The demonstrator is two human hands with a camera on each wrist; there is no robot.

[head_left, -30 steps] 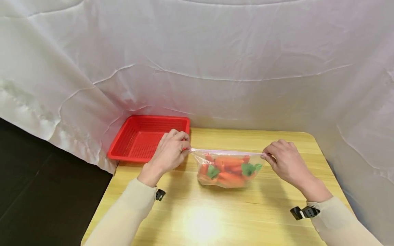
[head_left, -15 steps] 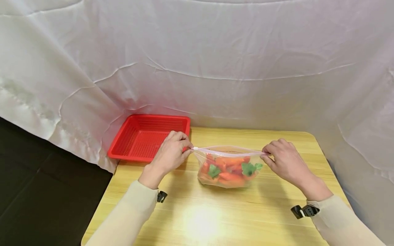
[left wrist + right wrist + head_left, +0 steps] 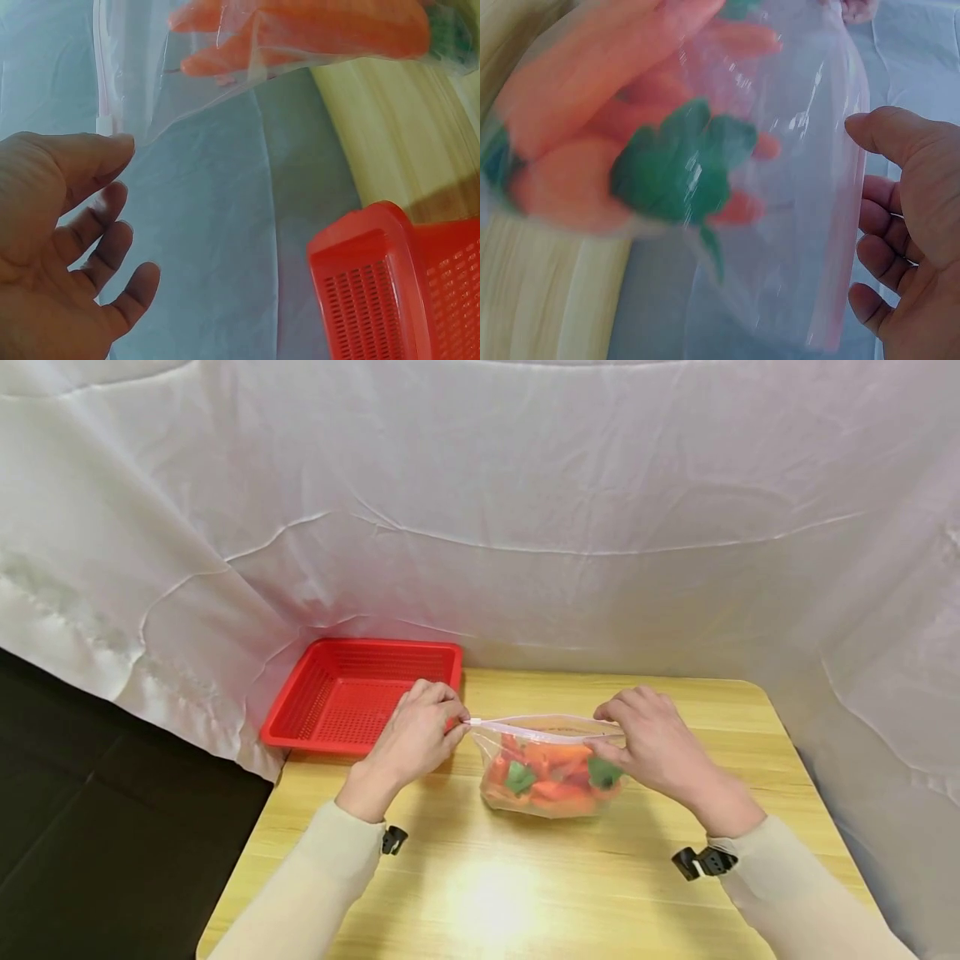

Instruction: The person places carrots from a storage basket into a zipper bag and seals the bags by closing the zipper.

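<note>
Carrots, orange with green tops, are sitting inside the clear zip bag point(image 3: 546, 768), which is standing near the middle of the desk point(image 3: 525, 893), just right of the red basket point(image 3: 352, 693). The bag's film looks thin, soft and slippery, so it is likely sagging wherever you are not supporting it; the load seems light, probably toy-like, and not fragile. The stiffer pink zip strip along the mouth is the sensible place to be taking hold, since the film below would be slipping and stretching.

Your left hand point(image 3: 416, 735) is pinching the left end of that strip, thumb and forefinger closed on the small white slider tab, the other fingers curled loosely, wrist raised over the basket's near corner. Your right hand point(image 3: 648, 743) is arching over the right part of the mouth, its fingers point(image 3: 877, 262) lying behind the strip and thumb in front, so it is gripping the bag's rim. Both forearms are angling inward from the desk's near edge, in pale sleeves.
</note>
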